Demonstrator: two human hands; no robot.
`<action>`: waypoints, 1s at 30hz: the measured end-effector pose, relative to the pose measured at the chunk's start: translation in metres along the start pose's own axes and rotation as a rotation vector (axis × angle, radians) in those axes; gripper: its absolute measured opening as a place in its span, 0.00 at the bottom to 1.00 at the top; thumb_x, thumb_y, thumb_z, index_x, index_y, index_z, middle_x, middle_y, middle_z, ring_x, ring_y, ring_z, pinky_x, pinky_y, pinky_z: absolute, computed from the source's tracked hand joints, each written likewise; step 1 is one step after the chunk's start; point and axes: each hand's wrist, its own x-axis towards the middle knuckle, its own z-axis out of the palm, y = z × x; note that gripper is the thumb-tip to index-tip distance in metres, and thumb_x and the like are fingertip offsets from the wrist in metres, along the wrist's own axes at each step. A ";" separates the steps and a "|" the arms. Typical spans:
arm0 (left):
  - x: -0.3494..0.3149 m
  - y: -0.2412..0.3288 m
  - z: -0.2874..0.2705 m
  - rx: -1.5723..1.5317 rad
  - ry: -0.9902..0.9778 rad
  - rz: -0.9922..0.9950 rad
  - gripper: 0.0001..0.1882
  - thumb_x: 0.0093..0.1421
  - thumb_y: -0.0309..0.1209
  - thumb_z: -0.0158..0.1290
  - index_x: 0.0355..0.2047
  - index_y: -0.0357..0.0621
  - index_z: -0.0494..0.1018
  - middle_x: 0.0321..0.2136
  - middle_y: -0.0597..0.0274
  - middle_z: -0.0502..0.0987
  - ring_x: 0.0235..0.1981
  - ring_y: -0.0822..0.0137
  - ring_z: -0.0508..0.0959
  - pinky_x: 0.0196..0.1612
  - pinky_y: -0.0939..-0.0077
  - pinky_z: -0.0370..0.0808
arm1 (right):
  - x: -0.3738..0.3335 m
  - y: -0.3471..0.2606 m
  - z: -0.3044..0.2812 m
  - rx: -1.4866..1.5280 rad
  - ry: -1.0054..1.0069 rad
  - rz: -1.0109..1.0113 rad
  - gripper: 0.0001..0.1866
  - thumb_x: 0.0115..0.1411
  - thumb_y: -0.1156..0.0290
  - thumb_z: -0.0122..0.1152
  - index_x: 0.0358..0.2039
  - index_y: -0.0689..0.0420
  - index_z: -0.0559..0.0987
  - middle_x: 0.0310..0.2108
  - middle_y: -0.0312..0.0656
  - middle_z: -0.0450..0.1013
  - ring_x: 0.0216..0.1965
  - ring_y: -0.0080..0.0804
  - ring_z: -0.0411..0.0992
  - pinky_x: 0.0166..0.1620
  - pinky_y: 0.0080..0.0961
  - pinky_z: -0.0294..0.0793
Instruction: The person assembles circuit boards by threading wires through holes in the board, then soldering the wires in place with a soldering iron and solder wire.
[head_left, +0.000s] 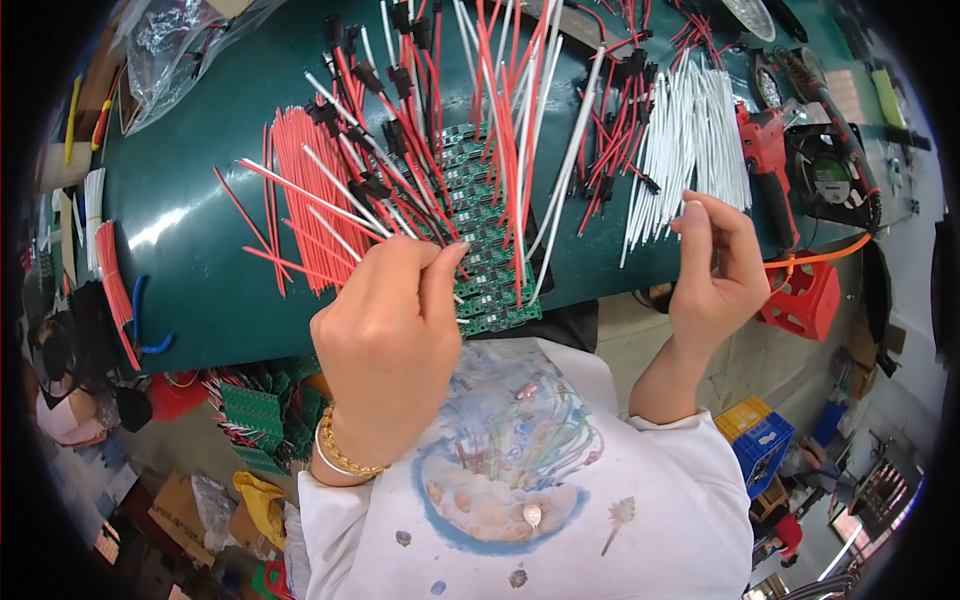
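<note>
A pale tiled floor (640, 360) lies below the right fingers (696, 240); over it stands one glossy green bench (200, 325), spreading beyond both hands. One yellow crate (745, 418) and one blue crate (762, 462) rest on the floor, below and to the right of the right fingers; one red stool (815, 295) stands nearer, also to their right. One clear bag (185, 60) lies on the bench, far beyond and left of the left fingers (385, 268). Beyond and right of the right fingers are one black fan (828, 180) and one red tool (768, 155). One bundle of white wires (690, 140) lies just beyond the right fingers; one spread of red wires (305, 160) lies beyond and left of the left fingers. Overlap prevents counting the strands. Green boards (484, 252), more than ten, form one column immediately right of the left fingertips.

The left hand (390, 312) is back-up, fingers curled, thumb against index beside the boards; whether a wire is gripped cannot be told. The right hand (718, 275) is raised and half-curled, thumb tip near index tip; its grip likewise cannot be told. One gold bracelet (335, 448) circles the left wrist.
</note>
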 end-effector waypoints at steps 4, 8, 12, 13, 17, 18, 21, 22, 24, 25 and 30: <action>-0.002 0.001 -0.002 -0.038 0.023 0.005 0.08 0.51 0.24 0.63 0.23 0.40 0.72 0.17 0.61 0.72 0.15 0.63 0.73 0.17 0.73 0.67 | 0.002 0.008 0.001 -0.122 -0.079 0.117 0.01 0.53 0.80 0.62 0.28 0.62 0.79 0.20 0.31 0.72 0.17 0.10 0.59 0.20 0.12 0.53; -0.007 0.005 -0.008 -0.091 0.049 0.002 0.07 0.51 0.22 0.63 0.23 0.39 0.74 0.15 0.64 0.71 0.11 0.73 0.66 0.15 0.79 0.61 | 0.009 0.006 0.022 -0.241 -0.190 -0.008 0.04 0.55 0.76 0.64 0.28 0.62 0.79 0.16 0.31 0.69 0.16 0.10 0.58 0.20 0.13 0.55; -0.011 0.005 -0.012 -0.148 0.033 0.058 0.07 0.50 0.22 0.64 0.24 0.39 0.75 0.15 0.66 0.71 0.10 0.75 0.61 0.14 0.79 0.56 | 0.027 0.002 0.039 -0.500 -0.228 0.054 0.06 0.54 0.71 0.65 0.27 0.60 0.79 0.13 0.35 0.69 0.14 0.14 0.61 0.20 0.19 0.58; -0.012 0.004 -0.012 -0.184 0.041 0.081 0.07 0.50 0.22 0.64 0.24 0.39 0.75 0.15 0.66 0.71 0.09 0.75 0.60 0.14 0.79 0.56 | 0.030 0.006 0.044 -0.549 -0.253 0.064 0.09 0.54 0.66 0.65 0.24 0.58 0.78 0.14 0.35 0.71 0.14 0.22 0.65 0.20 0.21 0.62; -0.014 0.000 -0.011 -0.215 0.031 0.078 0.06 0.50 0.22 0.64 0.25 0.39 0.76 0.16 0.66 0.71 0.10 0.75 0.60 0.14 0.80 0.56 | 0.033 0.008 0.038 -0.355 -0.272 0.222 0.11 0.54 0.67 0.65 0.22 0.61 0.77 0.15 0.36 0.72 0.14 0.24 0.68 0.20 0.21 0.65; -0.014 -0.001 -0.012 -0.223 0.021 0.075 0.06 0.50 0.21 0.64 0.25 0.39 0.76 0.16 0.66 0.71 0.10 0.75 0.60 0.14 0.80 0.56 | 0.034 0.010 0.034 -0.354 -0.274 0.218 0.11 0.54 0.67 0.65 0.22 0.61 0.77 0.15 0.36 0.72 0.14 0.24 0.68 0.20 0.21 0.65; -0.018 -0.002 -0.010 -0.255 0.002 0.053 0.06 0.50 0.21 0.63 0.25 0.38 0.76 0.16 0.65 0.72 0.10 0.75 0.61 0.14 0.80 0.56 | 0.033 0.013 0.017 0.017 -0.275 0.333 0.05 0.57 0.78 0.61 0.27 0.67 0.78 0.20 0.32 0.72 0.21 0.13 0.67 0.23 0.11 0.60; -0.017 -0.002 -0.008 -0.280 -0.009 0.047 0.05 0.50 0.20 0.63 0.25 0.38 0.76 0.17 0.65 0.72 0.10 0.75 0.62 0.14 0.80 0.57 | 0.031 0.012 0.015 0.014 -0.274 0.334 0.05 0.57 0.78 0.61 0.27 0.67 0.78 0.20 0.32 0.72 0.21 0.13 0.67 0.23 0.11 0.60; -0.017 -0.002 -0.007 -0.300 -0.030 0.061 0.05 0.50 0.20 0.63 0.26 0.38 0.76 0.17 0.65 0.72 0.10 0.75 0.62 0.14 0.80 0.57 | 0.025 0.009 0.013 0.210 -0.152 0.334 0.04 0.57 0.79 0.61 0.27 0.67 0.78 0.21 0.34 0.73 0.21 0.13 0.67 0.24 0.10 0.61; -0.017 -0.002 -0.007 -0.315 -0.045 0.072 0.06 0.50 0.20 0.63 0.26 0.38 0.76 0.17 0.64 0.73 0.10 0.74 0.62 0.14 0.79 0.58 | 0.022 0.006 0.012 0.198 -0.140 0.323 0.04 0.58 0.79 0.60 0.30 0.67 0.77 0.22 0.35 0.74 0.22 0.13 0.68 0.24 0.09 0.60; -0.018 0.009 -0.006 -0.496 -0.109 0.075 0.08 0.48 0.19 0.62 0.30 0.37 0.77 0.20 0.61 0.75 0.14 0.71 0.71 0.18 0.80 0.66 | -0.005 -0.044 -0.005 0.284 -0.280 0.369 0.02 0.54 0.82 0.59 0.29 0.64 0.77 0.23 0.37 0.76 0.23 0.15 0.72 0.24 0.12 0.67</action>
